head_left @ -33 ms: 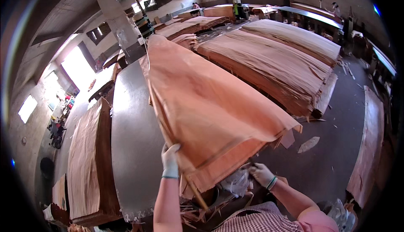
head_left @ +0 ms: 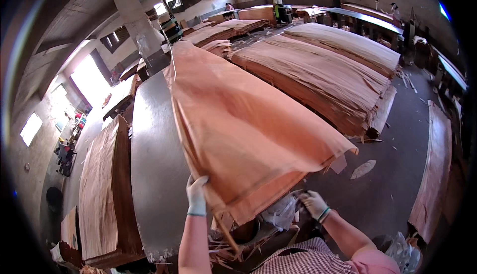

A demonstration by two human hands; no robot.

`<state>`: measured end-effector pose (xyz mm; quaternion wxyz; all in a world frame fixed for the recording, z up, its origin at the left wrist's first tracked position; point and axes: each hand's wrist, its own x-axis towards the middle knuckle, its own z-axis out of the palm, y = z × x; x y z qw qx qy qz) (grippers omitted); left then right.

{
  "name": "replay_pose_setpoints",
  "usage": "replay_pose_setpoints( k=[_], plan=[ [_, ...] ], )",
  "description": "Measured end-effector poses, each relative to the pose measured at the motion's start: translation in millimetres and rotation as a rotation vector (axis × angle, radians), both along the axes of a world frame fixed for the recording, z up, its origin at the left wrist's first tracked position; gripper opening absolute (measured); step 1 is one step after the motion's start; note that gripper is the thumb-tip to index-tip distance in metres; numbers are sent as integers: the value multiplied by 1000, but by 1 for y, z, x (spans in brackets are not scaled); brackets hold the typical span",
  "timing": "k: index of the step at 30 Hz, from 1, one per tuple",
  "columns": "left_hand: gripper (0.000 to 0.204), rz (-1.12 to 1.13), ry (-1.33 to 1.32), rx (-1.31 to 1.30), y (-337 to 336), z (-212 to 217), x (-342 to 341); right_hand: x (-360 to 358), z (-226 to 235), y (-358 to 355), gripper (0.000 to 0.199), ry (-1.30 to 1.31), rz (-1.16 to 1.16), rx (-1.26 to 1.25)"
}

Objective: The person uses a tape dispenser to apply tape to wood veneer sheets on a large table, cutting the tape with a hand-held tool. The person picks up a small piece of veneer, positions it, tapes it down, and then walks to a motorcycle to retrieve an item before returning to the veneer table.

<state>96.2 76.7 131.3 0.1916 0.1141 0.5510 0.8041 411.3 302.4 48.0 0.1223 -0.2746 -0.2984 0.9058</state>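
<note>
A large orange-brown sheet of wood veneer [head_left: 248, 120] spreads from the far end of the grey table toward me, its near end lifted and billowing. My left hand [head_left: 197, 197], in a white glove, is closed on the sheet's left edge. A thin wooden strip [head_left: 226, 233] slants down just below that hand. Off the sheet's near right corner, my gloved right hand [head_left: 314, 204] has its fingers curled around something small and dark that I cannot make out. Beside it lies a crumpled clear plastic bag [head_left: 281, 213].
The grey tabletop [head_left: 158, 174] shows left of the sheet. Veneer stacks stand at left [head_left: 99, 189] and right [head_left: 313, 80]. A long veneer piece [head_left: 433, 169] lies at far right. Torn scraps [head_left: 233, 254] gather near my body. A person [head_left: 277, 6] stands far back.
My right hand has shifted slightly right. My left hand has moved a little left and down with the sheet's edge, and the sheet's near end has shifted slightly.
</note>
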Motion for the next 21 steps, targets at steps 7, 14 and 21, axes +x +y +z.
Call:
replay_pose_setpoints(
  k=[7, 14, 21],
  plan=[
    [44, 174, 35, -195, -192, -57, 34, 81, -30, -5, 41, 76, -649, -139],
    [53, 280, 28, -228, -230, -70, 37, 25, -53, -21, 16, -254, -488, 308],
    [49, 267, 37, -411, -224, -76, -105, -151, -38, -26, 19, -206, -182, 1432]
  ],
)
